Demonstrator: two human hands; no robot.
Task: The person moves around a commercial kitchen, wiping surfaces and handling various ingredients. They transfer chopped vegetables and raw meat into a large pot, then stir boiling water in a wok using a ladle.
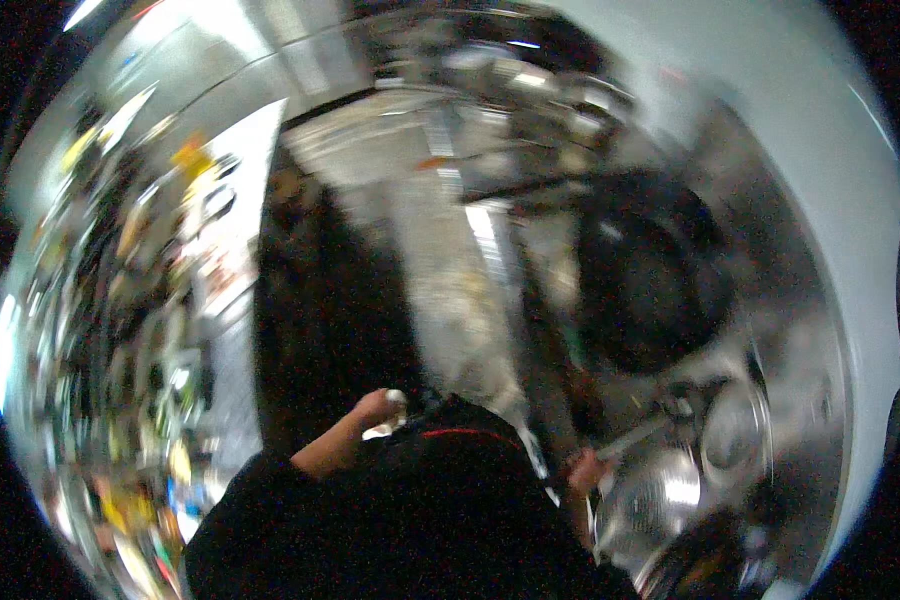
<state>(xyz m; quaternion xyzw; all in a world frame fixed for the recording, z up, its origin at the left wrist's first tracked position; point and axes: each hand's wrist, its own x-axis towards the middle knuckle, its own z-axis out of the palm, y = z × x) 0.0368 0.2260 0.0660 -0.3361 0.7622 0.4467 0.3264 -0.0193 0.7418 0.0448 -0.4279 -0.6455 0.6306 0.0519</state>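
My left hand is closed around a small whitish object in front of my dark top, near the middle of the view; blur hides what the object is. Lower right, my right hand reaches beside a shiny round metal pan or bowl. A pale handle-like bar runs up from that hand, but whether the fingers grip it cannot be told. Above these lies a large dark round wok or pan on a metal cooking surface.
A walkway floor runs ahead of me. Along the left, a long counter carries many blurred items and a white board or sheet. Several metal containers stand at the far end. A round metal lid or pan sits at right, by the wall.
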